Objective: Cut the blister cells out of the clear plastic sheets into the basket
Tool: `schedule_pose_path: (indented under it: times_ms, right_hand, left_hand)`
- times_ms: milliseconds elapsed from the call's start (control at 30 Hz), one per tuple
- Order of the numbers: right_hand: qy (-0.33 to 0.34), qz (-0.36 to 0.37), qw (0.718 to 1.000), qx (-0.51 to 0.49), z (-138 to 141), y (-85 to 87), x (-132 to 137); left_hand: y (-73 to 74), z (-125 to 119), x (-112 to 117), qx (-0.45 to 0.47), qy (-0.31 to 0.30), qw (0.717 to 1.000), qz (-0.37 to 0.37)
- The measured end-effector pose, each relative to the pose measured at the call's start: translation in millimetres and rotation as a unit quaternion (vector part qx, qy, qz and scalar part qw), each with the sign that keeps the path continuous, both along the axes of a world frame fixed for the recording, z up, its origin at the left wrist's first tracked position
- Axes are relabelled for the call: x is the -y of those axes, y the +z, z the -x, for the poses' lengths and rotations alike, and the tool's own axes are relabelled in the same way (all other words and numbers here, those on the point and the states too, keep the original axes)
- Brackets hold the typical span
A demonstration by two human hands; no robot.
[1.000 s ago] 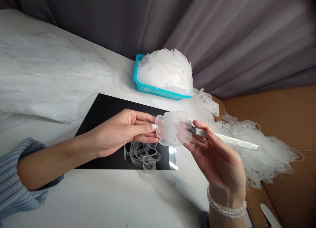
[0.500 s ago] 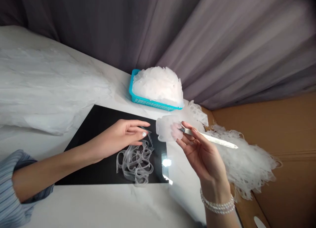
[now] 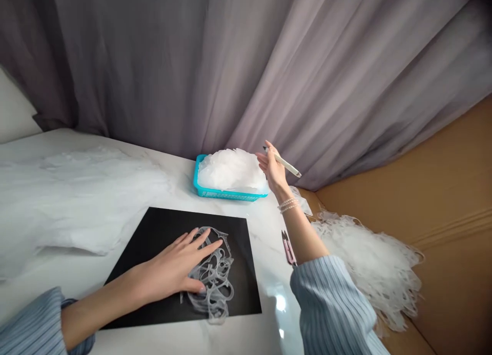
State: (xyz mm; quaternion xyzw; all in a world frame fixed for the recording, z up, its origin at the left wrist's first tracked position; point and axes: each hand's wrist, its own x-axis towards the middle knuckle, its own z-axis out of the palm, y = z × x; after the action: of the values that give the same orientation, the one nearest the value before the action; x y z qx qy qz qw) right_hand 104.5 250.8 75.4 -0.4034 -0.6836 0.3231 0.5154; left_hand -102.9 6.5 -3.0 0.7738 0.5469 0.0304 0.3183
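My left hand (image 3: 180,260) lies with fingers spread over a tangle of clear plastic cut-out strips (image 3: 217,280) on a black mat (image 3: 154,237). My right hand (image 3: 274,170) reaches out beside the right end of a blue basket (image 3: 230,195). A white pen-like tool with a dark tip (image 3: 289,166) is held in it, near the thumb; whether its end is a blade or a nib I cannot tell. Heaped above the basket's rim are translucent white plastic pieces (image 3: 232,170), close to my right fingertips.
Pink thread snips (image 3: 288,248) lie on the white marbled table (image 3: 265,242) by my right forearm. At the right, a big pile of clear strips (image 3: 369,263) rests against cardboard (image 3: 442,201). Translucent sheets (image 3: 80,196) cover the left side. A grey curtain (image 3: 161,68) hangs behind.
My right hand has moved forward to the basket, and the translucent piece it held no longer shows in it. My left hand has come down onto the strips. The view has tilted up.
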Motion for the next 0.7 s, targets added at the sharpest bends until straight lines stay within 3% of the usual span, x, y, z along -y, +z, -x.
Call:
schedule_pose_path:
  times_ms: [100, 233, 333, 400, 467, 567, 633, 700]
  right_hand:
    - [-0.006, 0.010, 1.000, -0.022, -20, 2.0, 30]
    - [0.053, 0.048, 0.997, 0.024, -38, -15.7, 111]
    - [0.146, 0.079, 0.978, 0.125, -37, -41.4, 181]
    - [0.207, 0.059, 0.954, 0.210, -32, -57.1, 218]
    - [0.211, 0.053, 0.953, 0.211, -27, -66.0, 240]
    - [0.096, 0.022, 0.982, 0.160, -38, -58.6, 242]
    - [-0.044, -0.020, 0.985, 0.166, -67, -38.5, 230]
    - [-0.175, -0.041, 0.968, 0.176, -114, -10.6, 214]
  left_hand:
    - [-10.0, 1, -3, 0.047, -0.005, 0.998, -0.051]
    - [-19.9, -6, -11, 0.148, 0.004, 0.982, -0.115]
    - [-9.8, -19, -14, 0.158, 0.012, 0.979, -0.128]
    - [4.2, -28, -11, 0.175, 0.000, 0.975, -0.140]
    - [17.4, -36, -6, 0.207, -0.026, 0.967, -0.148]
    - [27.0, -40, -4, 0.240, -0.033, 0.954, -0.177]
    - [28.3, -38, -7, 0.233, 0.002, 0.945, -0.231]
    - [30.7, -33, -10, 0.205, 0.031, 0.931, -0.300]
